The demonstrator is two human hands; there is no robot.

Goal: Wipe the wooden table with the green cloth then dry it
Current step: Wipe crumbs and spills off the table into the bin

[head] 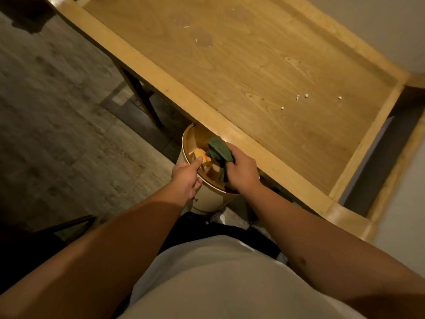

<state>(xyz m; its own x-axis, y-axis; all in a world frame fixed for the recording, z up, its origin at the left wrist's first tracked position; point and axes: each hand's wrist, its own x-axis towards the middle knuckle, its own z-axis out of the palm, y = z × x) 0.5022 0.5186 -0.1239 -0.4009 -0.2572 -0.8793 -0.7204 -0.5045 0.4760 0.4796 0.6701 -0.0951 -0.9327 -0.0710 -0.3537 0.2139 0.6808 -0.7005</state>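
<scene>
The wooden table (253,65) runs diagonally across the upper right, with a raised border and a few small white crumbs (301,97) on its top. Below its near edge stands a round cream bin (207,196) with an open top. My right hand (241,169) is shut on the green cloth (218,151), holding it over the bin's opening beside the table edge. My left hand (187,178) grips the bin's rim, thumb pointing inward. An orange-yellow item (201,154) lies inside the bin.
A dark table leg (142,97) goes down to the tiled floor (57,111) at left. A pale wall (379,24) sits beyond the table's far side. A dark frame (69,224) shows at lower left. My white shirt fills the bottom.
</scene>
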